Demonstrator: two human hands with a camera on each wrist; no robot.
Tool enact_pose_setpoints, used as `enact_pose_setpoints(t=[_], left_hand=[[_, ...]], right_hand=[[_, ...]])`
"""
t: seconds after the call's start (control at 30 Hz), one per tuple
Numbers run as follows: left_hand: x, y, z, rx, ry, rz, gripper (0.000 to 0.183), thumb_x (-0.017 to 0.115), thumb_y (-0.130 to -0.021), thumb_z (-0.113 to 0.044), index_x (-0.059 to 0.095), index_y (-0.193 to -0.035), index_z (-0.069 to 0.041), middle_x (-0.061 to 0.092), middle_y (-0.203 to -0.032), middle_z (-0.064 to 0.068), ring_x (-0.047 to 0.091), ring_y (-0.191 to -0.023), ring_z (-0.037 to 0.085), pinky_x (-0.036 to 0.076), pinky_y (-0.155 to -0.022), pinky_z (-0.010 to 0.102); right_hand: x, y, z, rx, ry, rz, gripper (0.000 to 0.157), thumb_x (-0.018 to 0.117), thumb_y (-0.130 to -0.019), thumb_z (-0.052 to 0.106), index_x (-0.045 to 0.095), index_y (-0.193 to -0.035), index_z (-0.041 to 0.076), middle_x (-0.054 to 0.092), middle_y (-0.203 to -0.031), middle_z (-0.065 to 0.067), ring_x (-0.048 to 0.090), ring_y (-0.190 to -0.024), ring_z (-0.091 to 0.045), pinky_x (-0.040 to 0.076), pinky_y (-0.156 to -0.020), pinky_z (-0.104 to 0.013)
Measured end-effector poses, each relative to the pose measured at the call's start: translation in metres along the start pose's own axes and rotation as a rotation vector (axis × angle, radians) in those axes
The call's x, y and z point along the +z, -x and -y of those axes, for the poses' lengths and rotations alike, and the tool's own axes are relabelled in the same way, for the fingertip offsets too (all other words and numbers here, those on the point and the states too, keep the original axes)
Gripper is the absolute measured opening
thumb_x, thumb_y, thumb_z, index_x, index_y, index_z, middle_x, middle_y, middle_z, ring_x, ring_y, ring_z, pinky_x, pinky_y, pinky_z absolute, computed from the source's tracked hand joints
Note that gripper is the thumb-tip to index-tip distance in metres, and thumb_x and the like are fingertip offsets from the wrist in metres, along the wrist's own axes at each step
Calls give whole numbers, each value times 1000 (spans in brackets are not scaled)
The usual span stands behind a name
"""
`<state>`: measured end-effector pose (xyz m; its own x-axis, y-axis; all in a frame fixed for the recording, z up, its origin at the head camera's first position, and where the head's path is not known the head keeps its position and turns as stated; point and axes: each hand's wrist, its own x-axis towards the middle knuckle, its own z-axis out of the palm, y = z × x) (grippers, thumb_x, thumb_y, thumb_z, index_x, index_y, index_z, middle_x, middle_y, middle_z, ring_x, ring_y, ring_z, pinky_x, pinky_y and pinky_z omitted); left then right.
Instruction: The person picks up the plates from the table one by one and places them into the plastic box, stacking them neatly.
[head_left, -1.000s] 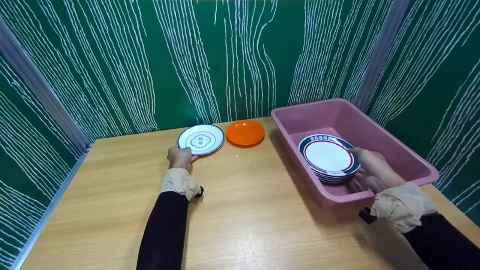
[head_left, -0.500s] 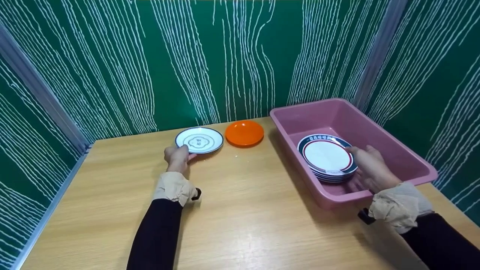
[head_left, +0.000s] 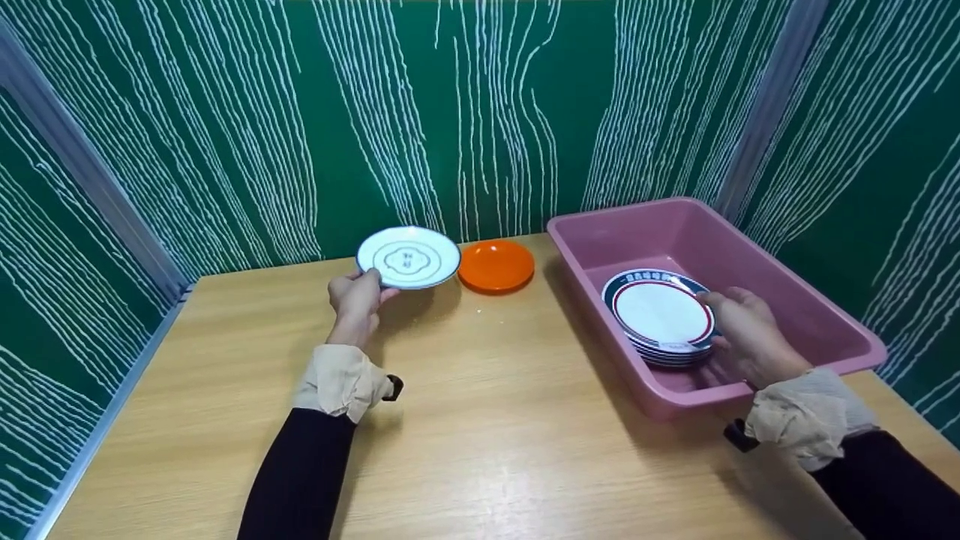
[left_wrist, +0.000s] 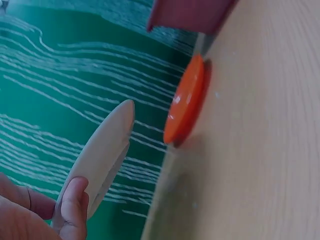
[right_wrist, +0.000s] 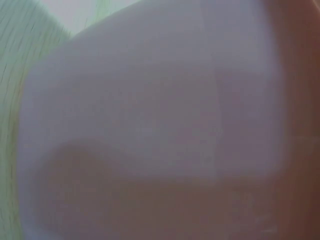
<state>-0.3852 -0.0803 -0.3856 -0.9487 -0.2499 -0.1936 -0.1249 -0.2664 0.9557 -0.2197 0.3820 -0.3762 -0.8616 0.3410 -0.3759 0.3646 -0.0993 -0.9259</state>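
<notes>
My left hand [head_left: 355, 300] pinches the near-left edge of a white plate [head_left: 409, 257] with a thin blue rim and a printed emblem. In the left wrist view this plate [left_wrist: 100, 155] is seen edge-on, raised off the table with thumb and fingers on its rim. My right hand [head_left: 742, 334] reaches into the pink basin [head_left: 817, 319], thumb over the rim and fingers below at the right side of a stack of plates [head_left: 663, 311]. The top plate has a dark green border and a red ring. A blurred pinkish surface [right_wrist: 140, 110] fills most of the right wrist view.
An orange plate [head_left: 496, 266] lies on the wooden table [head_left: 480, 435] between the white plate and the basin. Behind the table stands a green wall [head_left: 337, 150] with white wavy lines. Another green panel [head_left: 900, 225] closes off the right side.
My left hand has lifted the white plate from the table, and its shadow now falls below it. My right hand stays at the plate stack.
</notes>
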Motion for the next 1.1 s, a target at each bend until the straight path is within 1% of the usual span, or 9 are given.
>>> enact_pose_setpoints(t=[0.17, 0.27, 0.33, 0.47, 0.57, 0.73, 0.87, 1.0, 1.1], left_hand=[[12, 19, -11, 39, 44, 43, 44, 54, -100, 1, 48, -143, 3, 64, -123, 18, 73, -99, 25, 62, -80, 28], [20, 32, -17, 59, 60, 77, 43, 57, -99, 0, 52, -141, 1, 64, -123, 16, 72, -101, 26, 61, -83, 29], [25, 41, -20, 59, 60, 104, 43, 58, -99, -1, 52, -143, -2, 64, -124, 13, 71, -103, 26, 60, -86, 30], [35, 60, -24, 51, 82, 158, 45, 60, -100, -3, 51, -144, -4, 63, -124, 13, 71, -102, 27, 60, -87, 30], [42, 72, -26, 48, 107, 193, 47, 59, -100, -2, 47, -145, -3, 63, -124, 15, 72, -99, 27, 60, -85, 29], [52, 90, -28, 50, 112, 223, 49, 59, -100, -1, 44, -147, -3, 64, -123, 16, 71, -95, 26, 61, -85, 31], [59, 104, -26, 39, 129, 253, 42, 60, -101, -2, 49, -141, -4, 67, -120, 14, 71, -92, 27, 61, -85, 33], [63, 118, -22, 53, 159, 306, 34, 60, -100, 1, 54, -133, -3, 69, -117, 15, 71, -89, 26, 62, -83, 34], [65, 128, -17, 66, 188, 362, 31, 60, -98, 3, 57, -129, 0, 70, -115, 19, 71, -84, 25, 63, -79, 35]], right_hand=[[2, 1, -2, -97, 41, 11, 84, 47, -107, 38, -8, -163, 8, 4, -170, -16, 22, -149, -37, 28, -124, -47], [5, 2, -1, -155, 8, 41, 82, 48, -107, 38, -2, -164, 6, 10, -168, -20, 41, -134, -31, 40, -117, -39], [7, 4, 0, -180, -21, 63, 80, 51, -106, 39, 6, -163, 5, 23, -161, -23, 52, -119, -23, 49, -107, -32], [12, 8, 4, -212, -95, 111, 55, 57, -104, 39, 37, -147, 11, 42, -137, -14, 63, -102, -16, 57, -95, -27], [18, 12, 7, -227, -123, 148, 44, 59, -103, 40, 42, -136, 16, 48, -129, -10, 67, -100, -16, 57, -96, -29], [27, 20, 10, -275, -172, 215, 38, 62, -102, 37, 45, -129, 17, 60, -121, -8, 70, -97, -17, 58, -93, -29], [32, 25, 11, -328, -187, 268, 44, 65, -100, 37, 45, -131, 14, 68, -113, -7, 72, -95, -18, 59, -92, -30], [40, 31, 12, -362, -172, 309, 51, 66, -99, 39, 43, -136, 11, 69, -113, -9, 73, -97, -19, 58, -94, -31], [49, 35, 12, -352, -161, 337, 54, 64, -100, 40, 42, -138, 10, 67, -116, -11, 72, -100, -20, 57, -96, -33]])
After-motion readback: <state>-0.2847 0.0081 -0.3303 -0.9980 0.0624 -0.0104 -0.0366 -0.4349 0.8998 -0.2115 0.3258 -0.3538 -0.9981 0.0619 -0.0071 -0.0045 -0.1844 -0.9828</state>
